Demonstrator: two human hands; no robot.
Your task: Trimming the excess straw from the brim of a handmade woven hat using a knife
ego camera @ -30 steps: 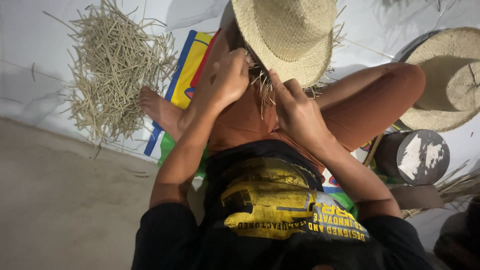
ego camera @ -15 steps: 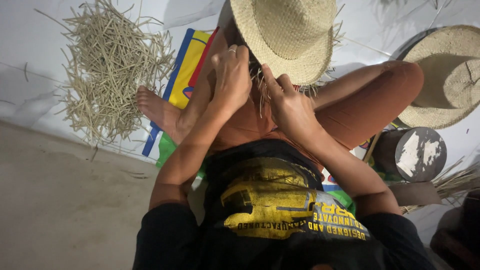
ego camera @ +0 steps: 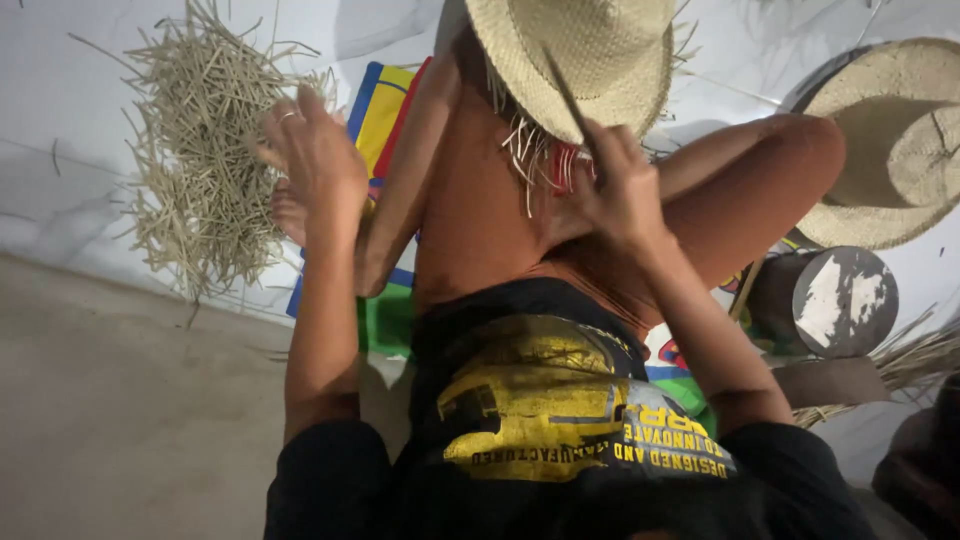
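A woven straw hat (ego camera: 590,50) rests on my raised knees, its unfinished edge with loose strands facing me. My right hand (ego camera: 620,185) is closed on the hat's lower edge among those strands, and a thin dark strip stands up from its fingers. My left hand (ego camera: 315,155) has its fingers spread, holds nothing, and hovers to the left beside a heap of straw strips (ego camera: 200,150) on the white floor sheet. My bare foot (ego camera: 290,210) lies just below that hand.
A striped blue, yellow and green cloth (ego camera: 385,110) lies under my legs. A second finished straw hat (ego camera: 890,140) sits at the right. Below it stands a dark round block (ego camera: 830,300) with a worn white top. More loose straw (ego camera: 900,365) lies at the right edge.
My left hand left the hat's edge and swung out left toward the straw heap. The right hand stayed on the hat. The view shifted slightly closer.
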